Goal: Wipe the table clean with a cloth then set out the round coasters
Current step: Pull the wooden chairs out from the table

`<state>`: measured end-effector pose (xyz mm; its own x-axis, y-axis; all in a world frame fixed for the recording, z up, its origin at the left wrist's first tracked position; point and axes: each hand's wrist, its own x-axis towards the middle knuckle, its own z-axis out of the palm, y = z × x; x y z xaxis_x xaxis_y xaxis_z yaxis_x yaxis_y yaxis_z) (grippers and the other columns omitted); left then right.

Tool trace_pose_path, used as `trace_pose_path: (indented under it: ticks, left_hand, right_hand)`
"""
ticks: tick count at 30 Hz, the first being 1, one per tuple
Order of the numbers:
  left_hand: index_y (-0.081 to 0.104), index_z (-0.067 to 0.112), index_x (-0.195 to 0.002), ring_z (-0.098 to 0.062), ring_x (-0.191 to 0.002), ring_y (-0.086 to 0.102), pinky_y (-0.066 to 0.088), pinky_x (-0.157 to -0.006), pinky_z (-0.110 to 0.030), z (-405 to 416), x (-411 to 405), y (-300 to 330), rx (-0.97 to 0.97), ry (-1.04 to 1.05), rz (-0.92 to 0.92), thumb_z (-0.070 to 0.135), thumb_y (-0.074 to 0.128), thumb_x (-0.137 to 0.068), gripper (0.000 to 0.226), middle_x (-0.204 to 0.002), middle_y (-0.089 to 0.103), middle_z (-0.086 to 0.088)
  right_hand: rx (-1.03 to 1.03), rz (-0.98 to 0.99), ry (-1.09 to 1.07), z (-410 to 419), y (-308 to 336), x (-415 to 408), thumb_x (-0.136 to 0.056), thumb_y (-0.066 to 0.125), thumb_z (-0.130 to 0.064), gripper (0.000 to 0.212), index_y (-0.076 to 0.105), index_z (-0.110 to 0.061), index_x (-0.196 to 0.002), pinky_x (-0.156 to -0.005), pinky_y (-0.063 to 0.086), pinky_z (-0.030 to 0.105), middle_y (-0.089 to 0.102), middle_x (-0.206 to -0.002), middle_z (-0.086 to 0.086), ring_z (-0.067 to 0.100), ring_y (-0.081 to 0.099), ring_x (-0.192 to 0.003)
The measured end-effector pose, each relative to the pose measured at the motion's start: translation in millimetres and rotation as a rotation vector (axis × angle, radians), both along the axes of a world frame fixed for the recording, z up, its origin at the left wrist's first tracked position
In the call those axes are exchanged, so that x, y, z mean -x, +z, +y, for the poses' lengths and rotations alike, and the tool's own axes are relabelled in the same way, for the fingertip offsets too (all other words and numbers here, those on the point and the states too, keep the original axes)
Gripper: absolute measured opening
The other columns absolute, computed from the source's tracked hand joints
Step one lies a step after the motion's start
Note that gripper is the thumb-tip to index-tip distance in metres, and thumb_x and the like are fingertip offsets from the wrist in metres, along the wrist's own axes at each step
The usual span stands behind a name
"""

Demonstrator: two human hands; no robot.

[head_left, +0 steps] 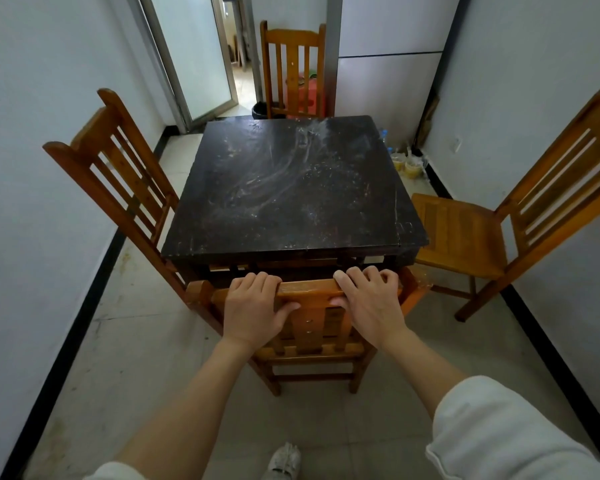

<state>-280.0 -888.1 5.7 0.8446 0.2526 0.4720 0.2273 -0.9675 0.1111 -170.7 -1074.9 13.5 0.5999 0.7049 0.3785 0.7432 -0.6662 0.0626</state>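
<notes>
Gripping the near chair (307,292) top rail, both hands — left hand (253,306), right hand (369,303) — have fingers curled over it. I judge the smeared surface (291,188) lies straight ahead, equally near each hand; no cloth or coasters visible.
</notes>
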Motion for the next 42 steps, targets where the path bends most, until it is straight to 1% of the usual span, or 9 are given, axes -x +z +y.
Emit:
trace_pose_path:
  ticks: [9, 11, 14, 21, 32, 35, 38, 40, 42]
  left_hand:
    - [0.065, 0.015, -0.09, -0.02, -0.083, 0.06, 0.045, -0.08, -0.034, -16.1, -1.6, 10.7, 0.146, 0.067, 0.076, 0.046, 0.074, -0.072, 0.037, -0.085, 0.065, 0.0]
    - [0.065, 0.016, -0.091, -0.019, -0.083, 0.06, 0.044, -0.081, -0.033, -15.6, -1.1, 12.2, 0.146, 0.066, 0.091, 0.046, 0.074, -0.072, 0.037, -0.086, 0.065, 0.0]
    - [0.064, 0.016, -0.091, -0.019, -0.082, 0.06, 0.044, -0.08, -0.033, -14.0, -0.3, 14.1, 0.15, 0.057, 0.12, 0.045, 0.075, -0.072, 0.037, -0.085, 0.065, 0.0]
    - [0.065, 0.018, -0.09, -0.018, -0.08, 0.059, 0.043, -0.076, -0.033, 2.4, -0.6, 19.8, 0.153, -0.022, 0.19, 0.046, 0.075, -0.072, 0.035, -0.083, 0.064, 0.002]
    - [0.065, 0.021, -0.09, -0.012, -0.081, 0.054, 0.034, -0.075, -0.024, 7.9, -0.1, 29.6, 0.243, -0.071, 0.232, 0.05, 0.072, -0.073, 0.034, -0.083, 0.061, 0.006]
    - [0.06, 0.026, -0.1, -0.005, -0.084, 0.045, 0.036, -0.078, -0.022, 6.7, -7.0, 41.3, 0.295, -0.059, 0.386, 0.054, 0.065, -0.077, 0.037, -0.088, 0.051, 0.013]
    - [0.055, 0.027, -0.113, -0.008, -0.088, 0.05, 0.044, -0.077, -0.022, 9.9, -19.1, 53.8, 0.335, -0.103, 0.647, 0.055, 0.061, -0.081, 0.043, -0.096, 0.049, 0.011]
    - [0.05, 0.027, -0.122, -0.009, -0.093, 0.053, 0.046, -0.078, -0.022, 13.8, -32.9, 66.3, 0.485, -0.152, 0.904, 0.056, 0.057, -0.083, 0.049, -0.106, 0.052, 0.008]
    - [0.044, 0.027, -0.131, -0.012, -0.105, 0.053, 0.045, -0.088, -0.027, 14.8, -50.3, 79.1, 0.637, -0.188, 1.096, 0.055, 0.054, -0.086, 0.054, -0.12, 0.053, 0.005]
  right_hand:
    - [0.005, 0.054, 0.023, -5.1, 3.5, -5.7, -0.088, 0.03, -0.052, 0.041, 0.051, -0.023, -0.108, -0.074, 0.048, 0.041, 0.065, -0.096, 0.001, 0.024, 0.062, -0.083]
    - [0.03, 0.082, 0.016, -4.9, 5.1, -5.1, -0.089, 0.031, -0.052, 0.04, 0.052, -0.023, -0.108, -0.074, 0.048, 0.041, 0.065, -0.097, 0.001, 0.025, 0.062, -0.084]
    - [0.045, 0.116, 0.016, -5.0, 6.0, -3.8, -0.088, 0.041, -0.051, 0.037, 0.054, -0.023, -0.108, -0.075, 0.048, 0.042, 0.065, -0.098, 0.001, 0.025, 0.062, -0.086]
    - [0.047, 0.149, 0.001, 0.6, 13.2, 1.0, -0.087, 0.032, -0.052, 0.04, 0.053, -0.024, -0.105, -0.073, 0.047, 0.04, 0.064, -0.094, -0.001, 0.022, 0.061, -0.083]
    - [0.049, 0.24, -0.02, 1.6, 21.7, 7.9, -0.087, 0.033, -0.052, 0.037, 0.054, -0.025, -0.101, -0.076, 0.048, 0.041, 0.064, -0.095, -0.001, 0.021, 0.062, -0.084]
    - [0.028, 0.298, -0.028, -0.6, 21.2, 6.4, -0.087, 0.045, -0.051, 0.032, 0.053, -0.026, -0.105, -0.082, 0.045, 0.042, 0.063, -0.1, -0.002, 0.021, 0.06, -0.092]
    - [0.086, 0.401, 0.026, -3.0, 27.4, 3.3, -0.088, 0.051, -0.046, 0.034, 0.051, -0.028, -0.117, -0.095, 0.038, 0.042, 0.059, -0.112, -0.004, 0.019, 0.055, -0.106]
    - [0.137, 0.568, 0.078, -4.0, 43.7, -5.3, -0.091, 0.047, -0.045, 0.037, 0.047, -0.029, -0.124, -0.101, 0.035, 0.038, 0.056, -0.118, -0.007, 0.014, 0.05, -0.112]
    - [0.157, 0.711, 0.1, -3.0, 63.2, -16.8, -0.093, 0.045, -0.043, 0.035, 0.051, -0.028, -0.124, -0.094, 0.042, 0.029, 0.058, -0.114, -0.008, 0.008, 0.053, -0.105]
